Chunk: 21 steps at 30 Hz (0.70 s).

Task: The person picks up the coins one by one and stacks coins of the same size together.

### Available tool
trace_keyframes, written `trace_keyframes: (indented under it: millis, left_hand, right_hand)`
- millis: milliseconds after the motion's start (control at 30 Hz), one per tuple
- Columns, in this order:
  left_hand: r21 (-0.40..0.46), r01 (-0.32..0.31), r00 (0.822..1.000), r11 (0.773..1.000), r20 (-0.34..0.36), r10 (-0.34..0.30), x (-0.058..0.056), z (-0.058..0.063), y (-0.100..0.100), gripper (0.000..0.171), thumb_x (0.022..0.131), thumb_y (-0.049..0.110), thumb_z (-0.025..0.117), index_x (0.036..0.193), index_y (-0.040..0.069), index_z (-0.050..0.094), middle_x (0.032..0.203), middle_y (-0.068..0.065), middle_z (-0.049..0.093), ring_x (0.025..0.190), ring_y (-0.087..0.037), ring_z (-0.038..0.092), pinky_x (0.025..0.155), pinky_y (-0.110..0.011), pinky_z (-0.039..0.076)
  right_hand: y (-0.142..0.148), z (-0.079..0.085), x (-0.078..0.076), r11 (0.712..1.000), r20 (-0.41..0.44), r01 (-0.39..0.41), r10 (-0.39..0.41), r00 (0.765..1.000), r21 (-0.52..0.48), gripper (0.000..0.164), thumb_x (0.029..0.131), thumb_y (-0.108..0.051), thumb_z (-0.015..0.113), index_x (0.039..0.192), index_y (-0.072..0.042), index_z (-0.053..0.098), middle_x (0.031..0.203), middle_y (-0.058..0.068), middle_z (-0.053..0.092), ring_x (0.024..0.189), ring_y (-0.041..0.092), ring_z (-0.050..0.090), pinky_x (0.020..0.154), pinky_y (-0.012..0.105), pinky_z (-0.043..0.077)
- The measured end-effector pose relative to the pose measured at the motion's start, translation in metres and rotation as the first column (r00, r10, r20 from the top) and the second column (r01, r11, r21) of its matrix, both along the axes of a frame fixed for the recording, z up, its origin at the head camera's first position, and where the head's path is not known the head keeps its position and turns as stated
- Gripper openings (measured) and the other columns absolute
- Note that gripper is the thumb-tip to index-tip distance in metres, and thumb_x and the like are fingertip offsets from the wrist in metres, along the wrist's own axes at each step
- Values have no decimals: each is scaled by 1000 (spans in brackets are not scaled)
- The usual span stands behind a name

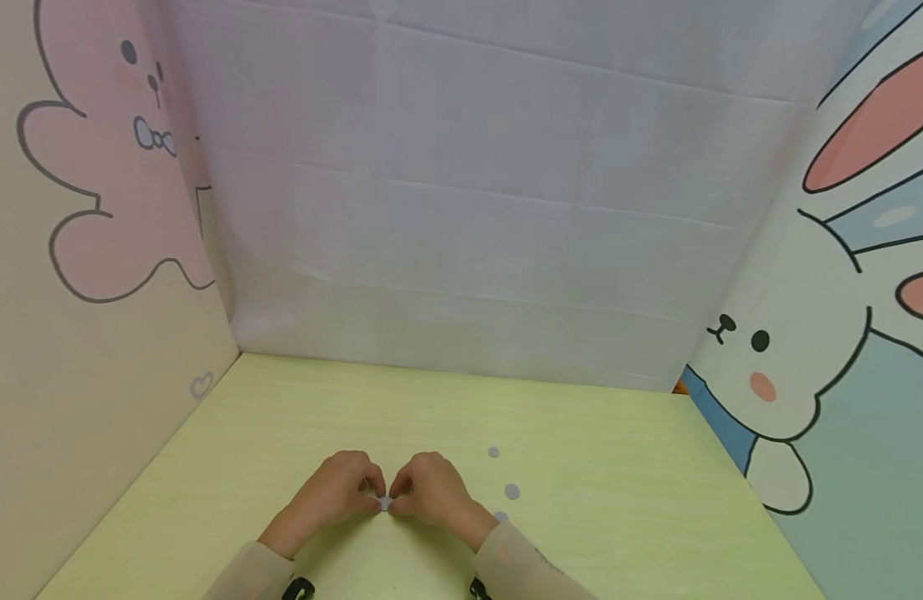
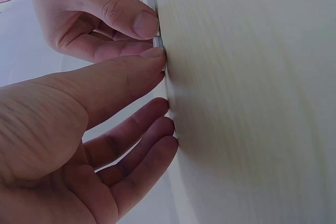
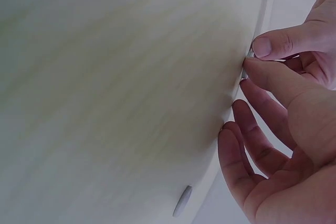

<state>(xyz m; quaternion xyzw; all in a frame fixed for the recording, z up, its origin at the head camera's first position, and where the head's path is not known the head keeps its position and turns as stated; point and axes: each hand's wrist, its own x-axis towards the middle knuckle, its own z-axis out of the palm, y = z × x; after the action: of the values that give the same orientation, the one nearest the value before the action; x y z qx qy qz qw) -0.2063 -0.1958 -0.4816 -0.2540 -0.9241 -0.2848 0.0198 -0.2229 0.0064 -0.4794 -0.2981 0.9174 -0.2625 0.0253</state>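
A small round grey disc (image 1: 385, 503) lies at the front middle of the table, between my two hands. My left hand (image 1: 346, 489) pinches it from the left with thumb and fingers. From the right, my right hand (image 1: 434, 490) grips it the same way. Seen edge-on in the left wrist view, the disc (image 2: 158, 43) shows between the two thumbs, low at the tabletop. The other fingertips of the left hand (image 2: 100, 114) rest on the table. In the right wrist view the thumbs of both hands, the right hand (image 3: 283, 124) nearest, cover most of the disc.
Right of my hands lie three more grey discs: a small one (image 1: 494, 452) farthest back, a larger one (image 1: 512, 492), and one (image 1: 501, 517) partly hidden by the right wrist. White cloth (image 1: 461, 208) backs the pale yellow table (image 1: 619, 467); printed panels flank it.
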Motion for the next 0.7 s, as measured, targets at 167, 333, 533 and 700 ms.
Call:
trace_keyframes:
  millis: [167, 333, 533, 700]
  left_hand:
    - [8, 6, 1000, 1000, -4, -6, 0, 0, 0, 15, 79, 10, 92, 81, 19, 80, 81, 9, 63, 75, -8, 50, 67, -27, 45]
    - [10, 8, 1000, 1000, -10, -8, 1, 1, 0, 15, 79, 10, 92, 81, 18, 80, 81, 8, 63, 75, -7, 49, 68, -27, 45]
    - [11, 3, 1000, 1000, -16, -3, 2, 2, 1, 15, 79, 10, 92, 80, 18, 80, 80, 9, 62, 74, -6, 48, 68, -27, 45]
    - [8, -2, 1000, 1000, -8, 2, 2, 1, 1, 15, 79, 9, 92, 79, 17, 79, 79, 8, 62, 74, -5, 46, 67, -26, 43]
  right_hand:
    - [-1, 0, -1, 1000, -11, 2, -2, 1000, 5, 9, 81, -18, 94, 84, -16, 85, 83, -13, 78, 81, -2, 63, 75, 18, 51]
    - [-1, 1, 0, 1000, -5, 7, -7, 1000, 7, 9, 81, -18, 94, 84, -16, 85, 83, -13, 78, 83, 0, 65, 77, 19, 53]
    - [-1, 2, 0, 1000, 7, 16, -16, 1000, 8, 10, 81, -18, 94, 84, -16, 85, 84, -13, 78, 85, 1, 67, 79, 19, 53]
    - [1, 3, 1, 1000, 13, 5, -5, 1000, 0, 10, 81, -17, 94, 86, -15, 85, 86, -11, 79, 86, 2, 68, 80, 20, 54]
